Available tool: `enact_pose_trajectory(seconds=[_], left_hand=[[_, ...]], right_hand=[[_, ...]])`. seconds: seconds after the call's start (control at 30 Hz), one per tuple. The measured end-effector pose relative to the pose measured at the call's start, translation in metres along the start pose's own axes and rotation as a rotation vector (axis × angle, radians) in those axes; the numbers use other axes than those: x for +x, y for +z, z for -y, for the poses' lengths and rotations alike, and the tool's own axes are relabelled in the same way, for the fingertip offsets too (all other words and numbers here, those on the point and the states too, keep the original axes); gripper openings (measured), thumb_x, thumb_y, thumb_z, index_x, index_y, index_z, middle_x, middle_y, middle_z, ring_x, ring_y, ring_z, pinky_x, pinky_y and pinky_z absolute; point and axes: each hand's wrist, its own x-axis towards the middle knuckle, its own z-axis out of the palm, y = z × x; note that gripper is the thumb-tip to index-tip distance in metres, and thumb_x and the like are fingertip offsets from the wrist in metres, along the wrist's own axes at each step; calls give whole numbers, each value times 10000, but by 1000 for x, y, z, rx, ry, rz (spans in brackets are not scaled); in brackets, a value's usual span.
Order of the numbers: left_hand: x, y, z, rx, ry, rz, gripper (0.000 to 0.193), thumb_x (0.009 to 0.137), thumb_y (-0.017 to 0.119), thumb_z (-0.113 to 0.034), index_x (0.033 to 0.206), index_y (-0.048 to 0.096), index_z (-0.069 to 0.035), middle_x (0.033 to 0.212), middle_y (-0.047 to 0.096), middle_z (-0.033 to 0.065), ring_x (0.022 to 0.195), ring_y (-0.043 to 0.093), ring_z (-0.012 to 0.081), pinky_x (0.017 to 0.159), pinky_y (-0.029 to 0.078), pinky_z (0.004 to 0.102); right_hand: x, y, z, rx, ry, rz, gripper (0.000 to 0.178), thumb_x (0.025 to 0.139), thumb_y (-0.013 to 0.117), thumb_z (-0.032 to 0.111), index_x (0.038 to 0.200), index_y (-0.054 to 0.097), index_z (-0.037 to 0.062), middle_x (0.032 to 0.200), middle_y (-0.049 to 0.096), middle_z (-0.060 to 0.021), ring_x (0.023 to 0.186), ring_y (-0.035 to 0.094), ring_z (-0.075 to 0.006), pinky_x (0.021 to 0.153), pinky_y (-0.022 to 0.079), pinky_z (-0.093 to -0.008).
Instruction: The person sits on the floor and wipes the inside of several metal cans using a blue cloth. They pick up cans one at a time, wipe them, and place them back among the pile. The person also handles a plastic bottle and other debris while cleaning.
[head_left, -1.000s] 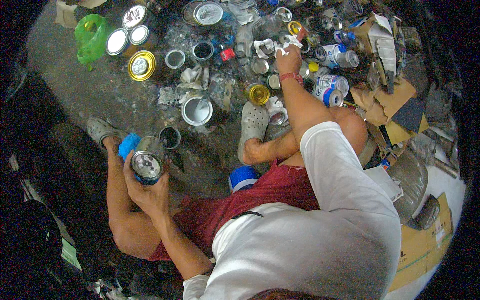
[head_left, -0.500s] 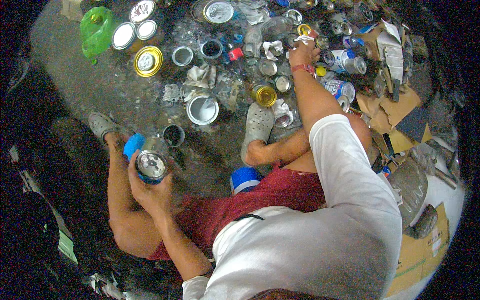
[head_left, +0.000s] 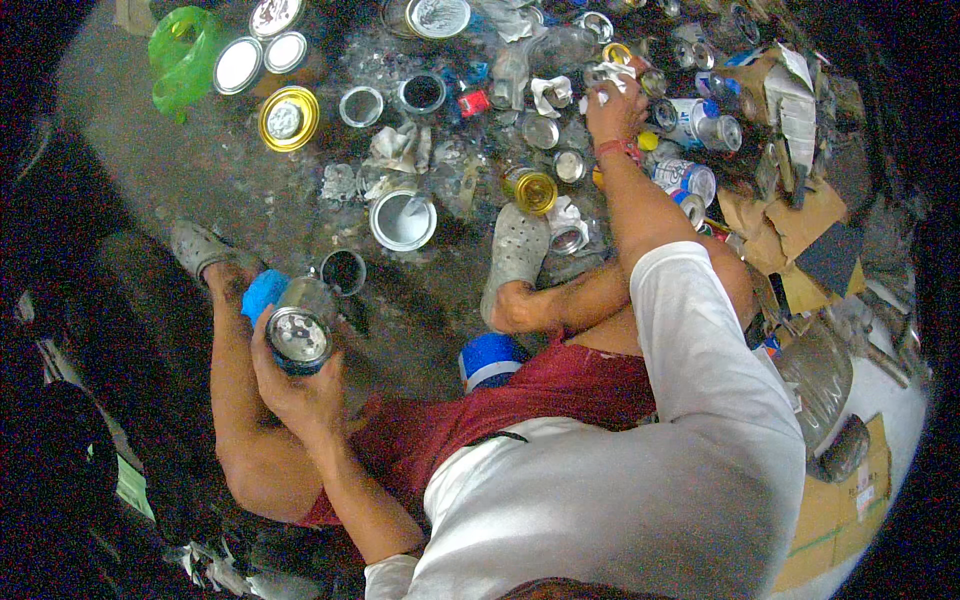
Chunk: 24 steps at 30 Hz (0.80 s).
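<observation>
My left hand (head_left: 302, 400) is closed around a round metal can (head_left: 299, 335) with a blue lower side, tilted so its silver end faces up. A bright blue piece (head_left: 264, 292), cloth or plastic, sits right beside that can; whether it is attached I cannot tell. Farther off to the right, my right hand (head_left: 617, 110) is among the cans and jars on the floor, fingers bent over crumpled white paper (head_left: 610, 75). Just beyond those fingers is a yellow-rimmed can (head_left: 617, 53). A blue-and-white can (head_left: 687, 122) lies to the right of my right hand.
Between my legs and beyond stand open tins, including a white-rimmed one (head_left: 403, 220) and a gold one (head_left: 289, 118). A green plastic bag (head_left: 183, 60) lies far left. Torn cardboard (head_left: 805, 222) is piled at the right. A blue-and-white container (head_left: 490, 361) sits by my shorts.
My right hand has shifted slightly, its fingers still at the white paper. The left hand keeps hold of the can, almost unmoved. The whole view has tilted a little.
</observation>
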Motion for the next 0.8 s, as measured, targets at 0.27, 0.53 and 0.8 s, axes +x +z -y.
enact_pose_trajectory(seconds=[0.27, 0.53, 0.8], left_hand=[[0, 0, 1, 71, -8, 23, 825, 637, 826, 11, 1427, 587, -3, 1399, 648, 150, 1314, 613, 305, 1171, 450, 404], [-1, -2, -6, -23, 22, -22, 759, 686, 857, -31, 1400, 604, 16, 1386, 658, 165, 1289, 629, 310, 1139, 474, 404], [-3, -5, -6, -18, -5, -43, 736, 713, 912, -95, 1382, 624, 6, 1371, 672, 166, 1272, 644, 320, 1121, 488, 406]], right_hand=[[1, -13, 18, -11, 61, 38, 489, 756, 890, 265, 1214, 763, 151, 1526, 467, -120, 1374, 437, -420, 1149, 366, -574], [-44, -36, 51, -51, 35, -253, 464, 797, 838, 365, 1204, 742, 164, 1513, 507, -132, 1340, 504, -415, 1085, 429, -575], [-38, -40, 84, 245, -51, 30, 658, 824, 839, 503, 1297, 701, 66, 1372, 611, -228, 1226, 631, -424, 1089, 482, -508]])
